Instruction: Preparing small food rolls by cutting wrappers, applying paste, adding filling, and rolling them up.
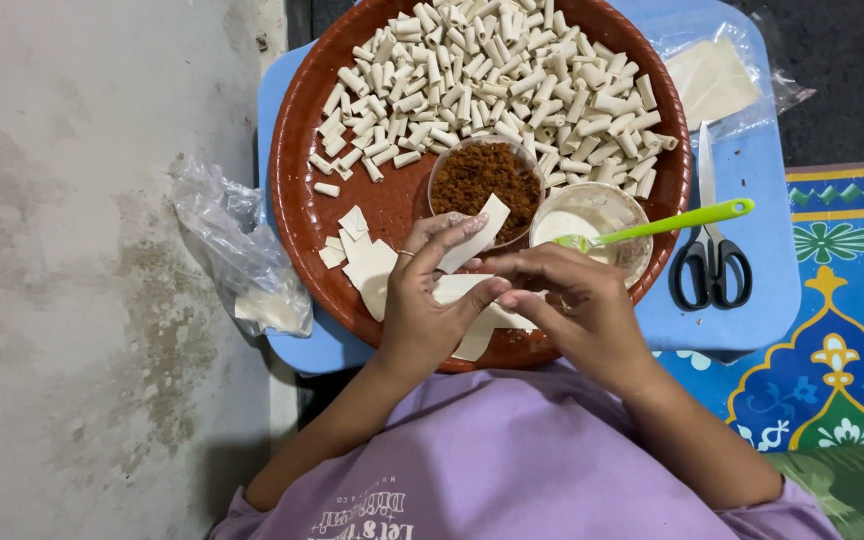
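Over the near rim of a round brown tray (pixel 297 190) on a small blue bench (pixel 752 290), a person's left hand (pixel 427 300) pinches a pale strip of dough wrapper (pixel 477 232) between thumb and fingers, while the right hand (pixel 577 300) closes its fingertips on the strip's near end. Just beyond the hands sit a bowl of brown filling (pixel 482 180) and a bowl of white paste holding a green spoon (pixel 687 218). Rolled pieces (pixel 492 70) heap the tray's far half; scissors (pixel 710 255) lie at the bench's right edge.
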